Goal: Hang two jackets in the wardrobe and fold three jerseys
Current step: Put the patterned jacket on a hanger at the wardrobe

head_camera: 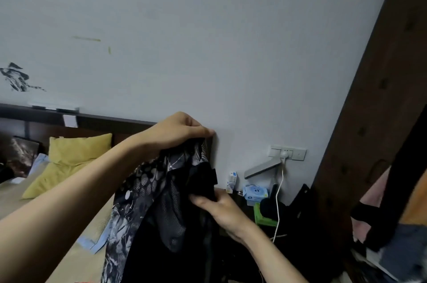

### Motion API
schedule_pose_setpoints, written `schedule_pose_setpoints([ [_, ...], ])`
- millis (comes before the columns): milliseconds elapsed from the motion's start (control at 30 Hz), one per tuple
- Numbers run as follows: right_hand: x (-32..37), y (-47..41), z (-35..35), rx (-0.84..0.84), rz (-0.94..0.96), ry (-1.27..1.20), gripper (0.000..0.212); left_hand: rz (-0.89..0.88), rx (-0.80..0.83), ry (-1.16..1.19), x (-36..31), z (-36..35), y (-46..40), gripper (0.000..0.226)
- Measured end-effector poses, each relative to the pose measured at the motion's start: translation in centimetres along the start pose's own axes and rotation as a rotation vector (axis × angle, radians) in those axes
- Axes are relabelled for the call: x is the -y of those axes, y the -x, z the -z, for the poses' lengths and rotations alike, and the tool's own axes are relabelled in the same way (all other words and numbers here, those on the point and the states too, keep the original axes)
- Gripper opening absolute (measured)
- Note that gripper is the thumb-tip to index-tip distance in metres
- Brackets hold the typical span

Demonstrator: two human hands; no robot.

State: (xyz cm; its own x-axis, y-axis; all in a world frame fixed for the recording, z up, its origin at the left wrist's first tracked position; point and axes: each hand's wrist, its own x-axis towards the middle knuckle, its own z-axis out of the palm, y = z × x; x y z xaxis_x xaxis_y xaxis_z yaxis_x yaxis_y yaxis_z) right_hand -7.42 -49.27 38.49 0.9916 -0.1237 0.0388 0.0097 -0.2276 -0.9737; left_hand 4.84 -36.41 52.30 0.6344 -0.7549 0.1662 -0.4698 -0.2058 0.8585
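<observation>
Patterned jacket (147, 192) gripped by both hands.

left hand (182, 129) grips the top of a patterned jacket (147, 192); right hand (219, 210) pinches its black edge, beside the bed (76, 257) and yellow pillow (69, 162).

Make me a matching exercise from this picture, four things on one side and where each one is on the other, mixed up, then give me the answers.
Things:
1. patterned garment
2. yellow pillow
3. white cable
4. blue tissue pack

Places:
A. plugged into the wall socket
B. on the bed, by the headboard
C. on the dark side table, below the socket
D. held up by the left hand, with the right hand gripping its black part

Pairs: 1-D, 2-B, 3-A, 4-C
</observation>
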Motion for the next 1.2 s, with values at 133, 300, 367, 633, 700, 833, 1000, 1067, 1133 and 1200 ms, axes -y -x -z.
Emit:
schedule_pose_setpoints([
  [133,-1.1,-0.7,4.9,-0.088,0.007,-0.098,0.077,0.0,0.029,-0.18,0.5,-0.7,-3.3,0.055],
  [300,0.8,-1.6,13.3,-0.247,0.205,0.081,0.058,-0.021,0.204,-0.472,2.1,-0.9,-6.6,0.06],
  [367,1.8,-2.1,16.8,-0.379,0.254,0.29,0.055,-0.052,0.27,-0.516,3.0,-2.0,-8.1,0.056],
  [633,2.4,-2.8,28.1,-0.693,0.18,0.655,0.06,-0.248,0.468,-0.071,1.9,-7.3,-19.2,0.045],
  [700,1.6,-2.6,30.9,-0.706,0.157,0.683,0.034,-0.284,0.536,-0.074,1.5,-8.4,-22.7,0.053],
  [833,-1.6,-4.5,35.6,-0.901,0.188,0.789,0.016,-0.444,0.629,-0.123,-0.6,-10.0,-29.0,0.042],
  [1000,-3.5,-5.3,39.3,-1.105,0.052,0.636,0.04,-0.597,0.67,-0.212,-3.0,-10.7,-37.6,0.049],
  [1067,-2.6,-4.5,40.1,-1.189,0.092,0.542,0.066,-0.723,0.623,-0.23,-3.5,-12.2,-41.5,0.06],
  [1133,-1.5,-3.0,40.8,-1.251,0.085,0.471,0.061,-0.892,0.539,-0.189,-4.0,-14.7,-44.8,0.074],
  [1200,-0.3,-1.3,41.8,-1.3,0.085,0.436,0.054,-0.953,0.452,-0.082,-4.5,-17.7,-47.5,0.076],
])
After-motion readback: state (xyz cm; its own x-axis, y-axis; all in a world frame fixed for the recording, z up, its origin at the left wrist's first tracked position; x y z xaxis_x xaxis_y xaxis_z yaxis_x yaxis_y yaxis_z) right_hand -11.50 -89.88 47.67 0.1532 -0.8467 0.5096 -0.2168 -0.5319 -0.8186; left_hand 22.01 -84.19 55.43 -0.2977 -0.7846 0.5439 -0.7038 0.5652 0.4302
